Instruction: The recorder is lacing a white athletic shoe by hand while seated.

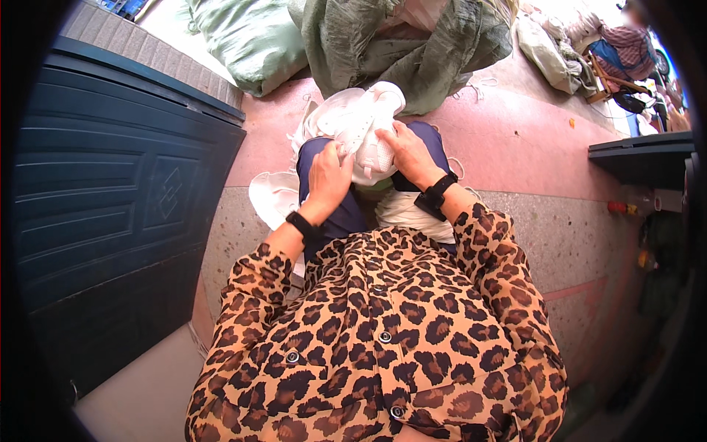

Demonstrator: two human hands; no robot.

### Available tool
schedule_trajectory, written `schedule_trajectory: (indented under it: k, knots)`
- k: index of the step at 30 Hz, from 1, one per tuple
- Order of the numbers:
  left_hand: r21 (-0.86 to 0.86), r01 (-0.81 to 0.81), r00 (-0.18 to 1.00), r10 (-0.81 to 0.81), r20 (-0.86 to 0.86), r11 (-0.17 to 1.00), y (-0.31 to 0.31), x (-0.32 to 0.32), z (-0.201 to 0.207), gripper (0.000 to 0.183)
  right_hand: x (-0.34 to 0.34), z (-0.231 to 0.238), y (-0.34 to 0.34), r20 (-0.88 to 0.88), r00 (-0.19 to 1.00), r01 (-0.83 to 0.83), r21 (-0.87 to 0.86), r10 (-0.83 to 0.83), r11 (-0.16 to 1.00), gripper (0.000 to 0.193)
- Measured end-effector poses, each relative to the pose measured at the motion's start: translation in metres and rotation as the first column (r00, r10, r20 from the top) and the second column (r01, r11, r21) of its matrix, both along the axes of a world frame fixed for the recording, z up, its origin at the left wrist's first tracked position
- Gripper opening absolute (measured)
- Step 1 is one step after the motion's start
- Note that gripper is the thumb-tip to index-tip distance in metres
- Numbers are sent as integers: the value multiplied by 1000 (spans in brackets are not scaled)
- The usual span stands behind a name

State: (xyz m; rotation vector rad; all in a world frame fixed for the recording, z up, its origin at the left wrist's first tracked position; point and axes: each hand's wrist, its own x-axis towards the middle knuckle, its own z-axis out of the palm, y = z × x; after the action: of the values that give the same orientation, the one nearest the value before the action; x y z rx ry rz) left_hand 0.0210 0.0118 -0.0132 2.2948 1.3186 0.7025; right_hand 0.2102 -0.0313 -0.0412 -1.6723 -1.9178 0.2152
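Over my knees lies a white shoe upper [374, 153] with a mesh-like part and small holes, between my two hands. My left hand [329, 177] pinches its left edge, the fingertips drawn together. My right hand [412, 156] grips the opposite side, thumb on top and the other fingers partly hidden under it. More white shoe pieces [339, 110] are heaped just beyond, on and past my knees. A bundle of cream-white cord [412, 214] rests between my legs. Beside my left leg is another white shoe piece [271, 197].
Large green woven sacks [353, 51] and a paler sack [247, 40] stand ahead. A dark blue panelled door [110, 177] is at the left, another dark door edge [641, 151] at the right. Far right, a person [630, 48] sits near more sacks [549, 55].
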Motion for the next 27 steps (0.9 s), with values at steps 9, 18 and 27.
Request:
schedule_trajectory:
  k: [9, 18, 27]
  knots:
    - [-279, -46, 956, -38, -290, 959, 12, 20, -13, 19, 12, 5, 8, 61, 995, -77, 4, 76, 997, 37]
    - [-241, 50, 888, -154, -433, 969, 10, 2, -4, 19, 8, 1, 2, -214, 963, -183, -59, 166, 981, 38]
    - [174, 432, 844, -329, -424, 885, -14, 0, 18, 49, 8, 1, 1, -384, 917, -137, -45, 110, 990, 46]
